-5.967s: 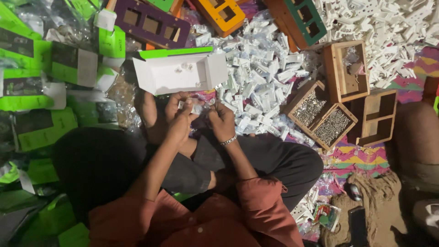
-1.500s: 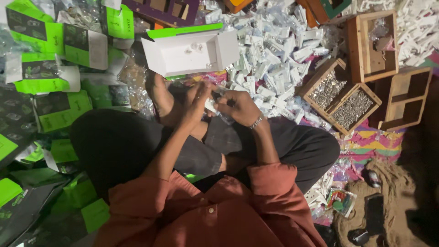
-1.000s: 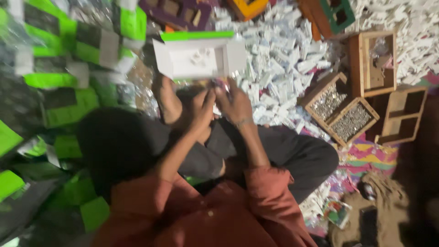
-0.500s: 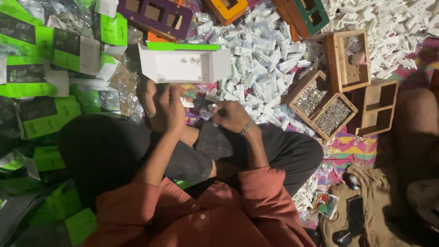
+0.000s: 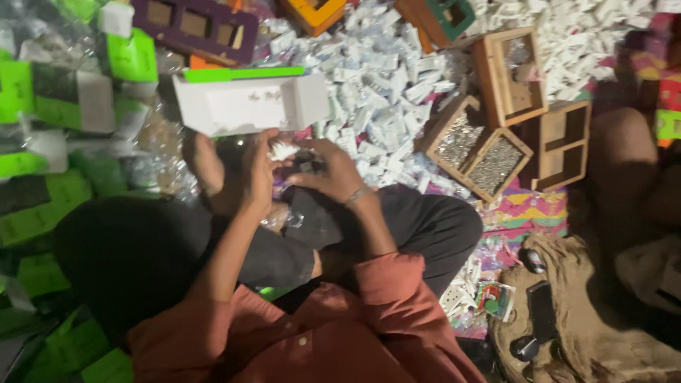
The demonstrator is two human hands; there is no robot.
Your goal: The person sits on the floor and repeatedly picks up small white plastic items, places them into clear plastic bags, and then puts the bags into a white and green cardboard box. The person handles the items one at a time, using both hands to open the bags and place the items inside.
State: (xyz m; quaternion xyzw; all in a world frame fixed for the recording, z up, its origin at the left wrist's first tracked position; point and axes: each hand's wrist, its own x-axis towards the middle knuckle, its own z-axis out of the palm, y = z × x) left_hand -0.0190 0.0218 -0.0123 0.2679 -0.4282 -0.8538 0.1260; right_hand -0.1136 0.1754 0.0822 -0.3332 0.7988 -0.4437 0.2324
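Small white packet (image 5: 282, 150) sits pinched at the fingertips of the left hand (image 5: 257, 170), raised just below the open white box (image 5: 248, 105), which serves as the marker for everything else. Far left of that box lie green and white cartons (image 5: 85, 99) heaped on the floor, with crumpled clear plastic (image 5: 159, 152) between them and the box. Above the box a purple wooden tray (image 5: 202, 27) rests against the pile. Directly under the box the person's two hands work close together over the lap: the left one closed on the packet, the right hand (image 5: 328, 171) curled beside it, fingers bent, a bangle at its wrist; whether it grips anything I cannot tell. Right of the box spreads a heap of small white packets (image 5: 383, 85). Further right stand wooden compartment boxes (image 5: 482, 149), two sections filled with tiny metal pieces. Beyond them, low and far right of the box, a brown cloth (image 5: 603, 333) lies on the patterned mat.
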